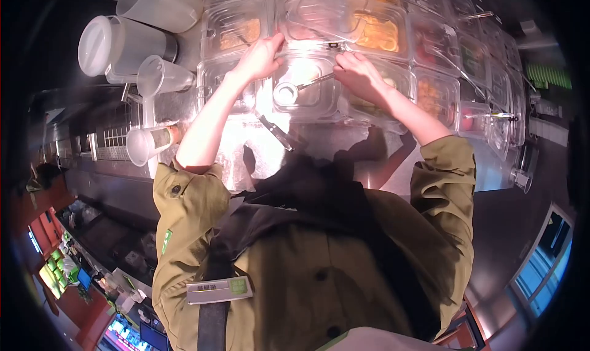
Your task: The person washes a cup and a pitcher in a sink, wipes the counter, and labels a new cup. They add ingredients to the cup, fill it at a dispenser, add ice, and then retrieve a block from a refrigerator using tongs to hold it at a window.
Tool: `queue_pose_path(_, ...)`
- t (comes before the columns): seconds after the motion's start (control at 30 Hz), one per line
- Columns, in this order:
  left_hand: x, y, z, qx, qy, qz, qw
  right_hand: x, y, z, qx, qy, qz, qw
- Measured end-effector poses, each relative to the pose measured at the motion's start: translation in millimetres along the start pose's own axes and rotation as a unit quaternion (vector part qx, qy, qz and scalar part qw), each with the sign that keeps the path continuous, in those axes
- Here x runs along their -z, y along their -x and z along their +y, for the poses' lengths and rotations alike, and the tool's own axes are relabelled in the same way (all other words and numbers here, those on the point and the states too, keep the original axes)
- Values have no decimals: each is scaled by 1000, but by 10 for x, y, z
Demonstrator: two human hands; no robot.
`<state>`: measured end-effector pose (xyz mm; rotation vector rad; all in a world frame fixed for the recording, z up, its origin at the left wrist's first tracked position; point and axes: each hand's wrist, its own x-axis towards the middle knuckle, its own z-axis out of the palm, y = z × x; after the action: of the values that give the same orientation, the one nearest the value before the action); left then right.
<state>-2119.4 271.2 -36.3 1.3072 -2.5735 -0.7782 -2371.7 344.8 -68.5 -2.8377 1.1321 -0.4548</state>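
My left hand [261, 57] is closed at the near left corner of a clear plastic lid [326, 13] over a back container. At its near right side, my right hand [359, 70] has curled fingers on the lid's edge; the fingertips are partly hidden. Between my hands lies a small round ladle [286, 93] on a clear covered container [313, 108], its handle running toward my right fingers. Orange slices [378, 35] fill a container beyond my right hand. A knife with a black handle [275, 132] lies on the steel counter [246, 160] nearer my body.
Left of the containers stand a large lidded pitcher [123, 47], another clear pitcher [161, 6] and plastic measuring cups [163, 76]. A cup [147, 145] lies near my left forearm. More food containers [436, 96] line the right, some with metal utensils across them.
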Motion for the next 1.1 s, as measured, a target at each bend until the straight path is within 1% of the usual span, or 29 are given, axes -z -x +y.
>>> queue_pose_path(0.07, -20, -1, -63, -26, 73, 14, 997, 1, -3, 7, 5, -15, -9, 1000)
queue_pose_path(0.13, 130, 41, 103, 29, 115, -17, 993, 136, -47, -15, 16, -25, -5, 1000)
queue_pose_path(0.17, 182, 71, 170, 57, 136, -33, 989, 206, -50, -38, -7, -26, -26, 999)
queue_pose_path(0.23, 188, 116, 193, 8, 196, 53, 979, 373, -39, -118, -53, -28, -69, 996)
queue_pose_path(0.27, 193, 145, 202, -16, 225, 97, 969, 474, -24, -160, -75, -58, -61, 994)
queue_pose_path(0.33, 353, 193, 268, -3, 232, 103, 967, 719, 0, -246, -116, -118, -44, 985)
queue_pose_path(0.43, 657, 378, 369, -2, 224, 118, 967, 1153, -95, -451, -210, -230, -81, 947)
queue_pose_path(0.47, 772, 493, 413, -2, 217, 125, 968, 1235, -109, -480, -212, -264, -91, 936)
queue_pose_path(0.5, 923, 661, 506, 30, 220, 99, 970, 1300, -112, -488, -212, -299, -102, 925)
queue_pose_path(0.6, 1201, 1258, 532, 22, 279, 120, 953, 1561, -286, -670, -201, -391, -123, 890)
queue_pose_path(0.63, 1346, 1518, 560, 67, 257, 126, 956, 1671, -385, -771, -206, -432, -132, 868)
queue_pose_path(0.67, 1513, 1787, 594, 77, 240, 157, 955, 1778, -502, -873, -212, -471, -146, 844)
queue_pose_path(0.73, 1861, 2340, 657, 91, 211, 214, 950, 1950, -777, -1068, -193, -526, -166, 811)
queue_pose_path(0.77, 2033, 2611, 679, 133, 209, 244, 938, 1985, -916, -1154, -165, -532, -155, 816)
queue_pose_path(0.8, 2178, 2885, 666, 172, 209, 273, 923, 2064, -1092, -1242, -149, -485, -175, 844)
queue_pose_path(0.87, 2397, 3340, 520, 191, 167, 365, 896, 2101, -1397, -1456, -107, -533, -155, 825)
queue_pose_path(0.93, 2584, 3662, 467, 236, 95, 427, 868, 2044, -1681, -1601, -54, -490, -128, 860)
queue_pose_path(0.97, 2671, 3801, 375, 248, 69, 432, 864, 1990, -1830, -1664, -27, -468, -113, 876)
queue_pose_path(1.07, 2746, 4033, 0, 213, -3, 478, 852, 1611, -2279, -1811, 3, -415, -130, 900)
queue_pose_path(1.1, 2742, 4058, -119, 207, -52, 487, 847, 1486, -2395, -1905, 4, -396, -125, 910)
